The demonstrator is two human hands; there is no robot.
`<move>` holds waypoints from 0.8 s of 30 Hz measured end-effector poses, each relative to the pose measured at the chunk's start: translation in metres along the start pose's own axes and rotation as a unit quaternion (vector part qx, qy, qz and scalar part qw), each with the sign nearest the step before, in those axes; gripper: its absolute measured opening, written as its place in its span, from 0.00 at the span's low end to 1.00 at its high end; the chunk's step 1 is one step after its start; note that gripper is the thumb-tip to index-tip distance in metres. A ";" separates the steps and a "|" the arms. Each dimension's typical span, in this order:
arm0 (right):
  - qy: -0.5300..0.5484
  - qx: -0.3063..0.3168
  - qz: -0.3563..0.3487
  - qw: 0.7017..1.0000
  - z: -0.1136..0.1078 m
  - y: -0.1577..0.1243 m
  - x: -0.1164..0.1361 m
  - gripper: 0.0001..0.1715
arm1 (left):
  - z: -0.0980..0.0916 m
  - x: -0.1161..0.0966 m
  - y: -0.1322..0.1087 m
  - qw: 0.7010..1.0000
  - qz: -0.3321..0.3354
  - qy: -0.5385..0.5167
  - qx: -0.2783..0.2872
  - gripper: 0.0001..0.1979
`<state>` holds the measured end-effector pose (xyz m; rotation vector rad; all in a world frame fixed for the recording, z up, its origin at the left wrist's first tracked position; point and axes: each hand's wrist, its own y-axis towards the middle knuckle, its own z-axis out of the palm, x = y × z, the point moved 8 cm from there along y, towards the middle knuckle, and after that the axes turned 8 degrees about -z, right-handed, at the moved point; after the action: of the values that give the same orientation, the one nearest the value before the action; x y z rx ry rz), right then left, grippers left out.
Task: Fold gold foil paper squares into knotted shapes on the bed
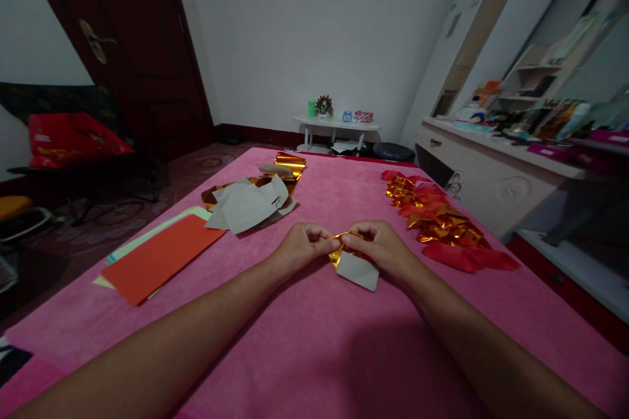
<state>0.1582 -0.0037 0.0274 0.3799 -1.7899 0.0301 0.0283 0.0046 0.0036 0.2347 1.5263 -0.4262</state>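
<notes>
Between my two hands is a piece of shiny gold foil paper (335, 258), creased along its upper edge. My left hand (309, 243) pinches its left end between thumb and fingers. At the right, my right hand (376, 243) grips the same foil, with its thumb near the left thumb. A pale grey piece of paper (358, 270) shows below the right fingers, just under the foil; whether it is the foil's backing or a separate sheet I cannot tell. Both hands are low over the pink cloth (304, 340).
Grey paper pieces (250, 204) and a gold foil roll (291, 163) lie at the back left. Nearer are orange paper sheets (162, 258) over paler ones. Red and gold folded pieces (437, 219) line the right side. A white dresser (496, 177) stands beyond the right edge.
</notes>
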 end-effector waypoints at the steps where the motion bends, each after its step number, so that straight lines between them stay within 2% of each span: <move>1: -0.005 0.004 0.005 1.000 0.002 0.000 0.000 0.18 | -0.002 -0.001 0.000 1.000 0.001 -0.014 -0.012 0.19; 5: 0.043 0.023 0.034 0.998 0.008 -0.003 -0.006 0.17 | -0.011 -0.003 -0.001 0.997 0.012 -0.029 -0.064 0.19; 8: 0.063 0.048 0.040 0.996 0.014 -0.006 -0.006 0.18 | -0.011 -0.007 -0.003 0.998 0.016 -0.003 -0.064 0.18; 11: 0.057 0.070 0.018 0.996 0.020 -0.008 0.002 0.19 | -0.006 -0.012 -0.006 0.998 0.019 0.031 -0.055 0.15; 14: 0.001 0.057 -0.003 0.998 0.022 -0.008 0.010 0.19 | -0.006 -0.017 -0.009 0.996 0.021 0.058 -0.069 0.13; 17: -0.026 0.013 -0.006 1.000 0.022 -0.009 0.010 0.18 | -0.009 -0.018 -0.006 0.993 0.026 0.092 -0.070 0.14; 19: -0.011 -0.003 0.012 1.000 0.023 -0.010 0.005 0.19 | -0.010 -0.017 -0.002 0.992 0.015 0.120 -0.037 0.15; 20: 0.002 0.010 0.031 0.999 0.027 -0.011 0.000 0.19 | -0.010 -0.015 0.000 0.991 0.002 0.133 -0.008 0.17; 22: 0.022 0.079 0.071 0.994 0.036 -0.015 -0.008 0.22 | -0.006 -0.014 0.004 0.985 -0.037 0.152 0.075 0.19; 24: 0.016 0.141 0.077 0.987 0.040 -0.017 -0.008 0.22 | -0.002 -0.015 0.005 0.969 -0.076 0.166 0.168 0.19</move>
<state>0.1270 -0.0269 0.0066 0.4386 -1.7842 0.4012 0.0289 0.0112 0.0180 0.4738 1.8013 -0.8013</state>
